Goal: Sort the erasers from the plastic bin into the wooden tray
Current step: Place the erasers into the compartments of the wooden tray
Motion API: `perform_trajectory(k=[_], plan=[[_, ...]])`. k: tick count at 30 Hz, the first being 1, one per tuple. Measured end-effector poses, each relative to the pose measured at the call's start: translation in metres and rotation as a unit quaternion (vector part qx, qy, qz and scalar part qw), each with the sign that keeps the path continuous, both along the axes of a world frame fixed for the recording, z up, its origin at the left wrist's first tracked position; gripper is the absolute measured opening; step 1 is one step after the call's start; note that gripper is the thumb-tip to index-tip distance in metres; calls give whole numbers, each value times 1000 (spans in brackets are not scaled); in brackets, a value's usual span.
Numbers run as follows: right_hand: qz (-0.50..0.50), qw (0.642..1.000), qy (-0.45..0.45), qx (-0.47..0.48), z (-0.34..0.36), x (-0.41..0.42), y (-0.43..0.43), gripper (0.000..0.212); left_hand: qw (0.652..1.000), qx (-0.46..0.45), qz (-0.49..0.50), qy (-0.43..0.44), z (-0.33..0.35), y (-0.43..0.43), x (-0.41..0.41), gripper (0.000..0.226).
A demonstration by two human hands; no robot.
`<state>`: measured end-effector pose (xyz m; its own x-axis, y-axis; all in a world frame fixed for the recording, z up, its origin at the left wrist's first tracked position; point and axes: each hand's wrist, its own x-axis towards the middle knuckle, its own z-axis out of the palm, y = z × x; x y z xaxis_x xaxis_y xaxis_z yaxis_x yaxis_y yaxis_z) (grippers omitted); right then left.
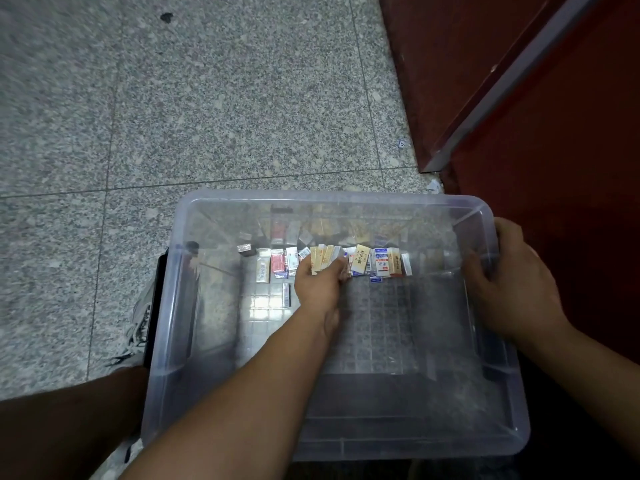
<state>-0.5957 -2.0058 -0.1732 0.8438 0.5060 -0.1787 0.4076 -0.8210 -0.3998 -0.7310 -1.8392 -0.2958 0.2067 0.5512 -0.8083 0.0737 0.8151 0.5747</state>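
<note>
Shoe (pixel 142 320) just outside the plastic bin (pixel 166 323), left side. Left hand (pixel 320 282) inside bin, fingers curled round a few yellow erasers (pixel 322 258). Other erasers (pixel 381 263) lined along bin's far wall. Right hand (pixel 509 271) grips bin's right rim.

In the lower centre of the frame, on the floor (pixel 173 98): the plastic bin (pixel 311 195). Inside, along the far wall, a row of erasers (pixel 381 263), with a few strays just below the row's left end. In the middle of that row, the left hand (pixel 320 282), curled round several of them, forearm running in from the lower left. On the bin's right rim, the right hand (pixel 505 275), fingers hooked inside. Outside, against the bin's left wall, a shoe (pixel 142 320). In the upper right, beyond the bin, a panel (pixel 554 168) crossed by a slanting strip (pixel 512 81).
</note>
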Motion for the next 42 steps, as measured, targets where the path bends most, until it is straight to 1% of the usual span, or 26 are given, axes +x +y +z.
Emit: perform_trajectory(k=[2, 4, 7, 9, 10, 11, 12, 13, 14, 15, 18, 21, 24, 26, 29, 31, 33, 38, 40, 42], plan=[[0, 1000, -2, -14, 2, -1, 1, 32, 999, -17, -13, -37, 12, -1, -10, 35], [4, 999, 5, -31, 6, -3, 3, 34, 995, -36, -31, -87, 27, -2, -22, 40], [8, 997, 13, -74, 18, -7, 7, 44, 989, -13, -92, -119, 57, 0, -37, 48], [1, 996, 15, -87, 34, -14, 7, 52, 980, 2, -130, -148, 86, 3, -43, 51], [5, 996, 9, -89, 44, -18, 6, 51, 974, 9, -154, -168, 103, 4, -45, 49], [16, 996, 5, -84, 55, -22, 2, 45, 966, 20, -183, -184, 123, 3, -46, 47], [31, 997, 6, -64, 68, -28, 0, 35, 956, 32, -215, -197, 144, 2, -47, 45], [44, 999, 16, -24, 85, -36, -3, 23, 945, 44, -245, -214, 166, 1, -47, 44], [47, 998, 39, 27, 104, -44, -6, 11, 933, 54, -271, -232, 189, -3, -48, 44], [42, 993, 69, 86, 127, -53, -10, 6, 920, 63, -294, -250, 214, -8, -49, 46], [-18, 959, 135, 248, 199, -81, -31, 9, 874, 88, -370, -303, 288, -32, -52, 51], [-64, 924, 150, 346, 263, -108, -70, 9, 821, 111, -437, -350, 351, -66, -62, 52], [-89, 900, 148, 401, 304, -135, -119, 7, 778, 124, -490, -373, 398, -106, -74, 55], [-114, 891, 135, 418, 319, -149, -154, 7, 754, 127, -516, -387, 420, -135, -78, 54], [-166, 876, 123, 436, 333, -168, -203, 1, 718, 113, -557, -401, 442, -180, -80, 54], [-198, 870, 104, 438, 340, -178, -232, 14, 702, 95, -582, -400, 449, -206, -78, 58], [-236, 859, 83, 447, 347, -186, -259, 17, 701, 83, -590, -391, 454, -230, -73, 55], [-328, 833, 28, 446, 352, -187, -317, 4, 730, 95, -568, -367, 456, -272, -51, 46], [-349, 825, 13, 444, 354, -183, -333, 7, 740, 103, -559, -359, 455, -283, -40, 50], [-369, 826, -8, 427, 354, -176, -343, 6, 749, 100, -548, -359, 453, -291, -27, 54]])
